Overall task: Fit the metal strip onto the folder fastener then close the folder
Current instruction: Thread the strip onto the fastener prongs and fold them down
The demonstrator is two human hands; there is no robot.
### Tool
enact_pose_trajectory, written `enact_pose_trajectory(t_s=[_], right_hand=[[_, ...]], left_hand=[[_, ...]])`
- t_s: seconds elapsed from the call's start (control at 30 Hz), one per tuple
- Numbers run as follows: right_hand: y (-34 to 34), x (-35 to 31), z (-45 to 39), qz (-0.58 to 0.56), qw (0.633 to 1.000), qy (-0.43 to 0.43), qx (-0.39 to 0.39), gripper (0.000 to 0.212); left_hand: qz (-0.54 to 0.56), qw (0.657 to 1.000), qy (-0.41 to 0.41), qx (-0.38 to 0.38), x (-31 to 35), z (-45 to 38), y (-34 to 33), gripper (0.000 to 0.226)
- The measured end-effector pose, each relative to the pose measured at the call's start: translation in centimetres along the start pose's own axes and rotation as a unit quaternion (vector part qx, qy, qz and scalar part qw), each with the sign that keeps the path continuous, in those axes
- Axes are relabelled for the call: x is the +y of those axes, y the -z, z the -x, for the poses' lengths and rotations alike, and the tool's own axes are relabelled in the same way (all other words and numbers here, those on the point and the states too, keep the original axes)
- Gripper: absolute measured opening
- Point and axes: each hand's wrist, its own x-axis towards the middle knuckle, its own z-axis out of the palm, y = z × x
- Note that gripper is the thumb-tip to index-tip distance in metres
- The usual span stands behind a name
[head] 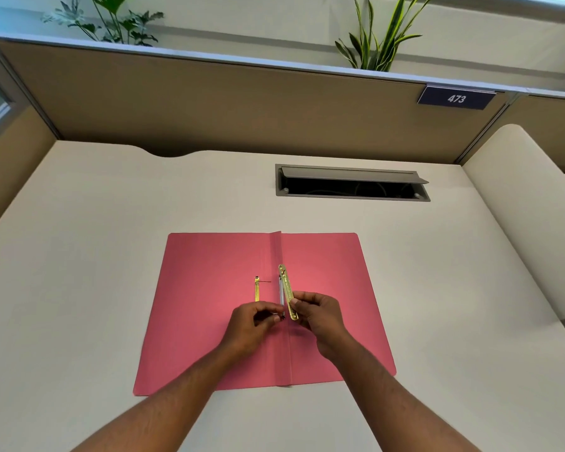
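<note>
I am pinching the long, flat, gold-coloured metal strip (288, 291) near its lower end between the thumb and fingers of my right hand (317, 316), holding it tilted just over the spine of the open pink card folder (323, 272) that is lying flat on the pale worktop (79, 256). My left hand (252, 324) is pressed together at the fingertips on the small lower prong of the folder fastener (281, 296), whose pale bar is running along the crease just beside the strip. To do this well, I am judging that I need to keep the prong upright with my left fingers, line the strip's lower hole over it, and only then swing the far end toward twelve o'clock to catch the second prong; forcing it while tilted could bend the thin metal. The strip is looking shiny, rigid and stamped along its length. At about ten o'clock from my hands, a shorter gold metal piece (257, 289) is lying apart on the left flap. The folder is not yet closed.
</note>
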Motion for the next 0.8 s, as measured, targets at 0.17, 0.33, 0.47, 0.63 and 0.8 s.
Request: enact_pose_trajectory(t_s=[0.17,0.33,0.47,0.63,0.8], right_hand=[[-0.1,-0.1,0.1,-0.026,0.999,-0.024,-0.005,0.020],[-0.1,-0.8,0.3,-0.049,0.997,-0.063,-0.006,0.017],[-0.2,-0.7,-0.1,-0.034,0.996,-0.085,0.003,0.018],[0.0,-0.8,-0.3,-0.034,0.995,-0.096,-0.004,0.018],[0.5,-1.0,-0.6,-0.040,0.995,-0.094,0.001,0.019]], left_hand=[[0.038,0.998,-0.008,0.054,0.5,0.3,-1.4,0.029],[0.009,0.998,0.008,0.059,0.0,-0.1,-2.0,0.022],[-0.029,0.998,0.001,0.050,-0.4,-0.3,-2.1,0.017],[-0.082,0.996,-0.017,0.035,-0.4,-0.5,-2.0,0.018],[-0.115,0.992,-0.043,0.020,-0.3,-0.7,-1.6,0.013]])
